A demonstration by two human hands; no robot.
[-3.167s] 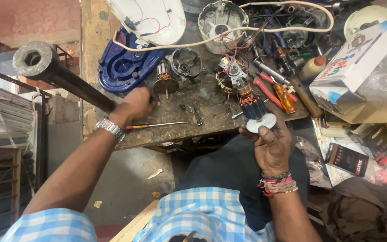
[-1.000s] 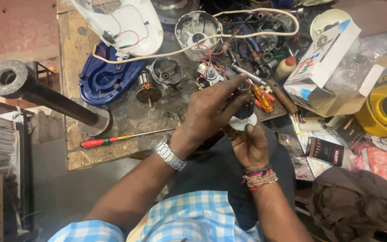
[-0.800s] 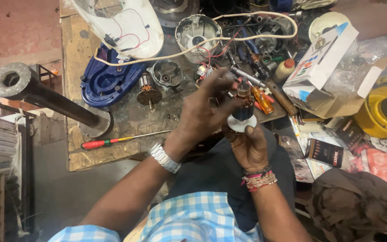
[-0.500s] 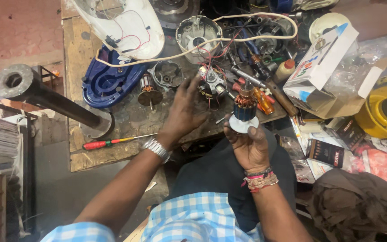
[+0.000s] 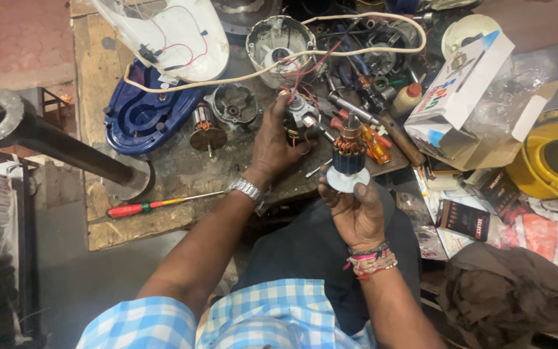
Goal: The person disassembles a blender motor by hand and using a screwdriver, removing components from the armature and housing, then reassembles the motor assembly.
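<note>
My right hand (image 5: 355,210) holds a motor armature (image 5: 348,157) upright over my lap: copper windings, a blue core and a white fan disc at its base. My left hand (image 5: 271,139), with a metal watch on the wrist, reaches onto the workbench (image 5: 163,223) and grips a small motor assembly (image 5: 300,116) with red wires. The two hands are apart, the left one further onto the bench.
A second armature (image 5: 206,134), a blue housing (image 5: 140,113), a white cover (image 5: 172,32), a metal motor casing (image 5: 278,42) and a red-handled screwdriver (image 5: 153,205) lie on the bench. Pliers and tools (image 5: 369,129), cardboard boxes (image 5: 460,97), a yellow part (image 5: 553,158) sit right. A dark pipe (image 5: 53,142) stands left.
My left hand has left the armature in my right hand and moved back onto the bench, closing on the wired motor assembly. The right hand still holds the armature up.
</note>
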